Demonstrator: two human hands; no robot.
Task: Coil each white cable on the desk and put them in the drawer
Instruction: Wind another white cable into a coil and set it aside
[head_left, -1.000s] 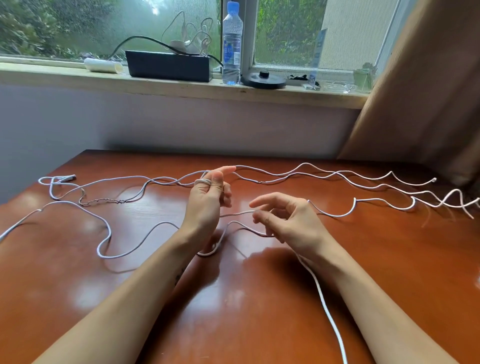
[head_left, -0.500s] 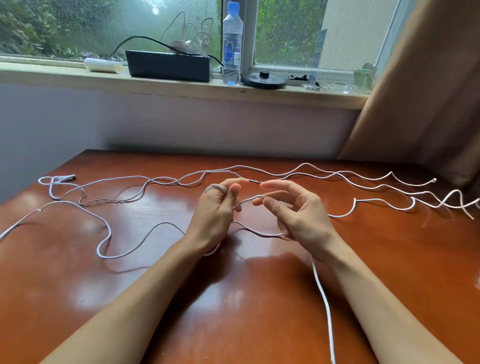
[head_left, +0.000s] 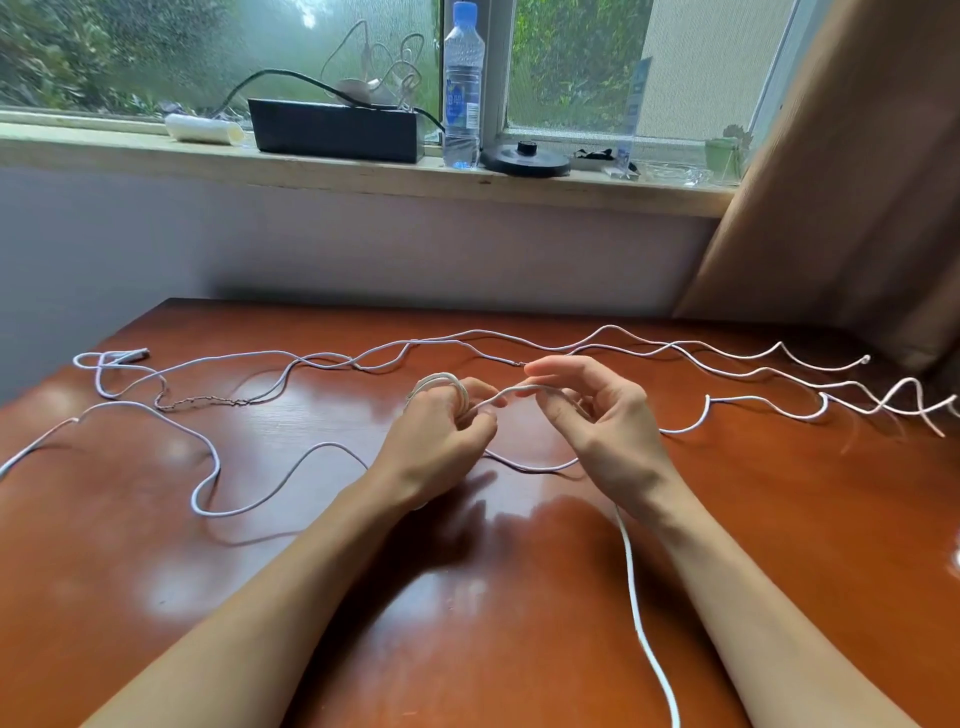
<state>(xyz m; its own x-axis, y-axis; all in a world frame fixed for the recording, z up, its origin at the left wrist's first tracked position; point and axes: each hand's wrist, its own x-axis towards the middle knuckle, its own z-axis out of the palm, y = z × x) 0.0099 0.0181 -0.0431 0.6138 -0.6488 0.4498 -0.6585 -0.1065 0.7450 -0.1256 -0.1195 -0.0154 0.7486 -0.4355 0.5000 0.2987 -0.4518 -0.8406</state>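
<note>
Closest to the camera, a thin white cable runs from the bottom edge across the glossy reddish-brown wooden desk, between the two bare forearms, and up under the right wrist. The right hand pinches a stretch of this cable between thumb and curled fingers, with the forefinger held out straighter above. From that pinch the cable crosses the short gap to the left hand. Its fingers are curled, and a few turns of the cable are wound round them into a small coil on top. Both hands are just above the desk's middle, close together.

Beyond them, loose wavy white cable strands lie spread over the desk from its left edge to its right; how many separate cables there are cannot be told.

Farther back, the pale windowsill carries a black rectangular box, a clear plastic water bottle and a flat black round disc. A brown curtain hangs at the right.
</note>
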